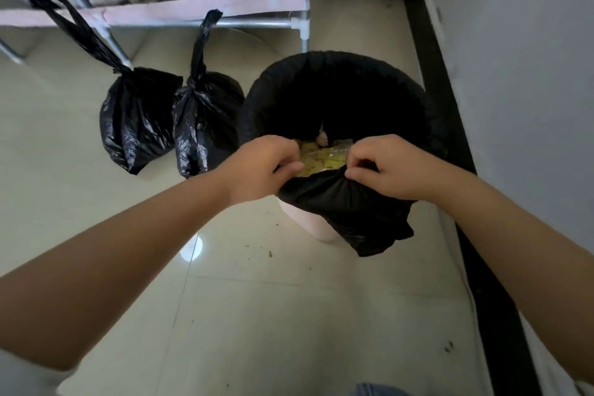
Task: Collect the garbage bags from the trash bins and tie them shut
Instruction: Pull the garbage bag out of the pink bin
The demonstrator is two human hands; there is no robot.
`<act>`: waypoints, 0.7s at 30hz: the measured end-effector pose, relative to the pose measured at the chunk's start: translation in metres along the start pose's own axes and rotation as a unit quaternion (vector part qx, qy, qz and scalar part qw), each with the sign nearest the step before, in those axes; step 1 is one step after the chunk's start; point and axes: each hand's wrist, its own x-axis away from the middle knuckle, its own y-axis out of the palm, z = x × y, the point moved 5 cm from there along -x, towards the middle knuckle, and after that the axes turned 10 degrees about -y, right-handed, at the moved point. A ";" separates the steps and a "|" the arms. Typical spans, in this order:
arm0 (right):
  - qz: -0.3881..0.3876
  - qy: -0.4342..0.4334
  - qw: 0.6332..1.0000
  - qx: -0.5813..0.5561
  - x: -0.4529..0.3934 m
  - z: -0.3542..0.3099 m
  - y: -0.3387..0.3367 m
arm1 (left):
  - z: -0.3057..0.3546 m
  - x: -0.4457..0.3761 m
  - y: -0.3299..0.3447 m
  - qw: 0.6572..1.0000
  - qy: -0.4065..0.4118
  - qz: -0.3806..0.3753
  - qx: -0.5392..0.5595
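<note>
A black garbage bag (347, 202) lines a pale pink trash bin (308, 220) on the tiled floor, its edge folded over the rim. Yellowish waste (321, 159) lies inside it. My left hand (262, 167) and my right hand (384, 167) each pinch the near edge of the bag at the bin's rim, close together. Two tied black garbage bags, one at the left (136, 119) and one beside the bin (204, 122), stand on the floor left of the bin.
A pink fabric shelf (180, 8) on metal tubes (250, 23) holds clothes behind the bags. A grey wall (520, 58) with a black skirting strip (450, 112) runs along the right. Small crumbs dot the tiles in front of the bin.
</note>
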 end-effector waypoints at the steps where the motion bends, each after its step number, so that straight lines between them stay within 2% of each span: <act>1: 0.014 0.008 1.000 0.017 -0.004 0.003 -0.006 | 0.000 -0.003 -0.005 0.999 -0.029 0.033 0.016; 3: 0.046 0.030 0.998 0.043 -0.015 0.011 -0.016 | -0.003 -0.006 -0.015 0.992 -0.065 0.085 0.063; 4: 0.062 0.041 0.996 0.048 -0.019 0.016 -0.019 | -0.002 -0.005 -0.016 0.993 -0.058 0.077 0.071; 7: 0.075 0.068 0.993 0.055 -0.029 0.026 -0.017 | 0.006 0.007 0.001 1.000 0.007 -0.026 0.005; 9: 0.067 0.077 0.993 0.051 -0.028 0.028 -0.016 | 0.009 0.012 0.006 1.000 0.025 -0.019 0.002; 12: 0.103 0.038 0.993 0.051 -0.016 0.023 -0.025 | 0.003 0.002 -0.005 0.994 -0.053 0.069 0.060; 15: 0.177 -0.047 0.980 0.084 0.008 0.006 -0.039 | -0.013 -0.018 -0.017 0.973 -0.176 0.146 0.010; 16: 0.170 -0.062 0.979 0.089 0.017 0.001 -0.039 | -0.016 -0.023 -0.019 0.966 -0.204 0.156 -0.014; 19: 0.057 -0.043 0.986 0.149 0.035 -0.013 -0.013 | -0.020 -0.032 -0.021 0.956 -0.254 0.148 -0.007; 21: 0.042 -0.036 0.974 0.220 0.041 -0.020 0.008 | -0.020 -0.033 -0.021 0.955 -0.263 0.136 -0.003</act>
